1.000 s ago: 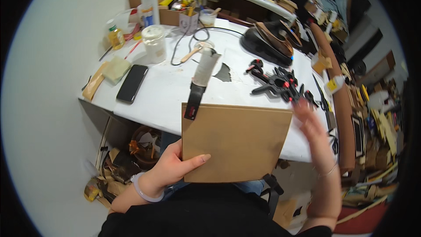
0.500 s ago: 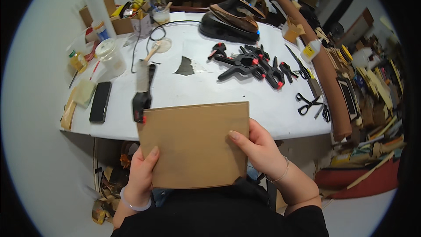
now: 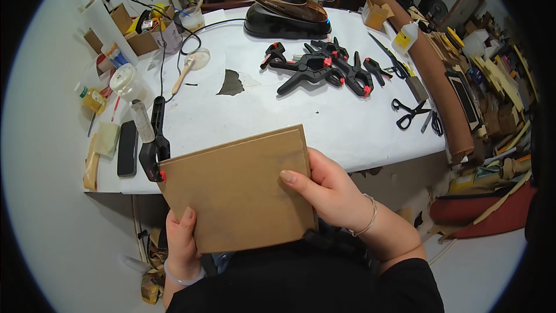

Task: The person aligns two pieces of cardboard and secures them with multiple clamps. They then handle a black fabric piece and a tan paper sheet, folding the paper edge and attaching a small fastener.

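A brown rectangular board (image 3: 237, 194), seemingly of two stacked layers along its far and right edges, is held between my hands above the table's front edge. My left hand (image 3: 180, 236) grips its lower left side, thumb on top. On the right side, my right hand (image 3: 327, 188) holds it with the thumb laid on the face and the fingers hidden underneath. A black spring clamp (image 3: 155, 149) with a red tip bites the far left corner. Something black, perhaps another clamp (image 3: 315, 236), sits at the near right corner against my dark shirt.
Several black spring clamps (image 3: 313, 72) lie mid-table, with a black and copper iron (image 3: 289, 14) behind them. Scissors (image 3: 409, 113) and a brown roll (image 3: 443, 93) are at the right. A phone (image 3: 127, 149), jar (image 3: 128, 83) and brush (image 3: 184, 75) are at the left.
The board has shifted left and tilted, its right end now farther up than its left. Both hands moved with it, still gripping. The corner clamp has swung left.
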